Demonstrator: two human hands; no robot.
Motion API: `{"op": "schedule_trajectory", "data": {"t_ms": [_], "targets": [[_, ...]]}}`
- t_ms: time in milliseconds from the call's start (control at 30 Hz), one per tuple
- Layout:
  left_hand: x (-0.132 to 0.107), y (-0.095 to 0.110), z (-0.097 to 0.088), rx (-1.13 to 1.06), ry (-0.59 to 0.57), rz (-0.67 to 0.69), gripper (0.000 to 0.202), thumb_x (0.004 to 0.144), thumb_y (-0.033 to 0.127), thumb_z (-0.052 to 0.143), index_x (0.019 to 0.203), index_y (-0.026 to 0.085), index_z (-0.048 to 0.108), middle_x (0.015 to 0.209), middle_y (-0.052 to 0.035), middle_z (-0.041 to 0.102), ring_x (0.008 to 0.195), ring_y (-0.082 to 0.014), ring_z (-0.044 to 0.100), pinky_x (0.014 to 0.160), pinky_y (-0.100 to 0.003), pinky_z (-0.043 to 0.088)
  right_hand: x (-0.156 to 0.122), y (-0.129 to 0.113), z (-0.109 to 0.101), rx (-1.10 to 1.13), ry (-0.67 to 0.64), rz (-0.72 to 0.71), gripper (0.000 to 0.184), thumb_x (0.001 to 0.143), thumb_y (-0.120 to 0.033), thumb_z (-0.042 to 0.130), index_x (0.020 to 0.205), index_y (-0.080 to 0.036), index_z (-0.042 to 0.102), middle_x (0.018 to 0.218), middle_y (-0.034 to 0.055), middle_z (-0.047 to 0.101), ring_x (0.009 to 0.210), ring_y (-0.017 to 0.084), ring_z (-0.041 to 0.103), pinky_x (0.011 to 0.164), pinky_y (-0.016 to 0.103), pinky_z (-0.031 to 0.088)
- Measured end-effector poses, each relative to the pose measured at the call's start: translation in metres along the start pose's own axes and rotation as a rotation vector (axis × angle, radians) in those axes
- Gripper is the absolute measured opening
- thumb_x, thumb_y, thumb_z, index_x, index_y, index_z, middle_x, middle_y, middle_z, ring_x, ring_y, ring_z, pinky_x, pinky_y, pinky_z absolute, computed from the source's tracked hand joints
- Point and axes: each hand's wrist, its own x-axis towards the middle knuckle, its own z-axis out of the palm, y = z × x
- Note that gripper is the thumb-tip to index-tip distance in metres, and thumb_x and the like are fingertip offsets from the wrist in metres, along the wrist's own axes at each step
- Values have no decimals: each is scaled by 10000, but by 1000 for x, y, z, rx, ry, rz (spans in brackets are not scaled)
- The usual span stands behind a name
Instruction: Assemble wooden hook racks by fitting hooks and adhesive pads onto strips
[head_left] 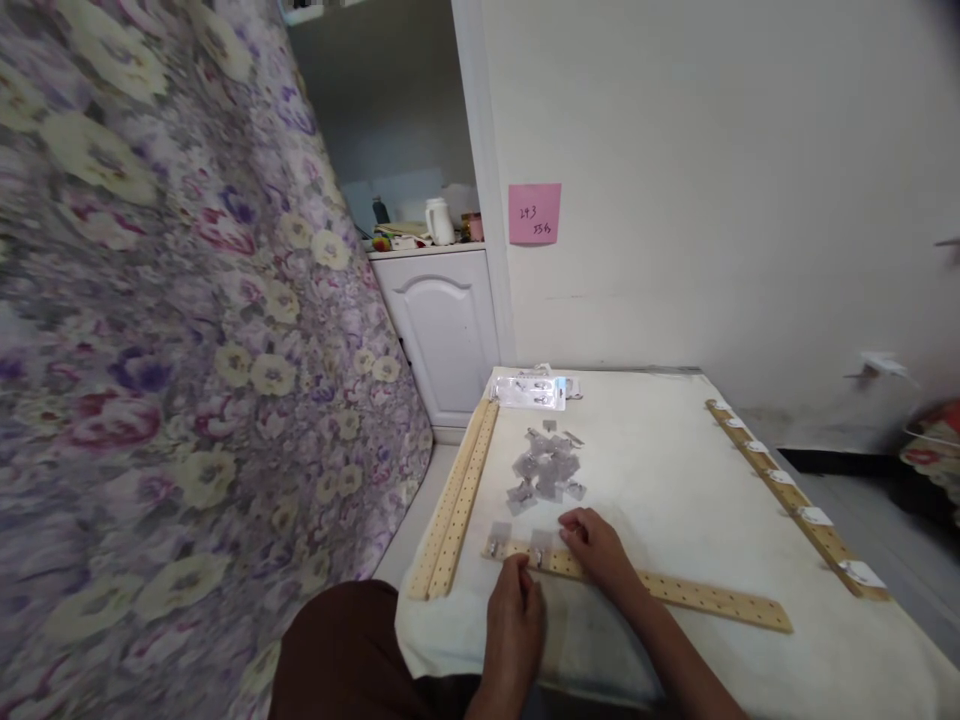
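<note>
A long wooden strip with holes (712, 597) lies across the near part of the table. Two clear square pieces with small metal fittings, a left one (499, 537) and a right one (541, 546), sit at its left end. My left hand (516, 610) is at the strip's front edge, just below the right piece, its fingers curled together. Over the strip, right of that piece, is my right hand (592, 545) with fingers bent into a pinch. Whatever either hand may hold is hidden. Beyond them lies a pile of similar clear pieces (551, 465).
Two more perforated strips (456, 500) lie along the table's left edge. Another wooden strip (765, 470) with white round-edged pieces runs along the right. Clear packaging (529, 392) is at the far left corner. A floral curtain (187, 350) hangs on the left.
</note>
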Motion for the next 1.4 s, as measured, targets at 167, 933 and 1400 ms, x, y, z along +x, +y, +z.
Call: {"op": "schedule_trajectory", "data": {"t_ms": [167, 933, 1400], "targets": [[4, 7, -1, 9, -18, -27, 202, 802, 272, 450, 977, 205, 526, 696, 5, 550, 659, -179, 543, 642, -263, 389, -5, -4, 4, -9, -29, 32, 200, 726, -268, 560, 909, -214, 618, 865, 7, 643, 673, 132, 577, 663, 243, 434], [17, 13, 3, -94, -99, -85, 110, 837, 322, 462, 886, 229, 491, 744, -23, 631, 659, -193, 582, 601, -252, 362, -8, -29, 7, -175, -42, 166, 221, 670, -348, 632, 870, -262, 590, 919, -26, 603, 780, 141, 584, 674, 246, 379], [10, 10, 0, -42, -8, -60, 163, 807, 340, 485, 930, 233, 488, 598, 27, 555, 577, -197, 560, 574, -261, 353, -8, -21, 9, -69, 7, 91, 227, 681, -335, 624, 888, -247, 601, 882, -21, 631, 707, 131, 587, 651, 234, 407]]}}
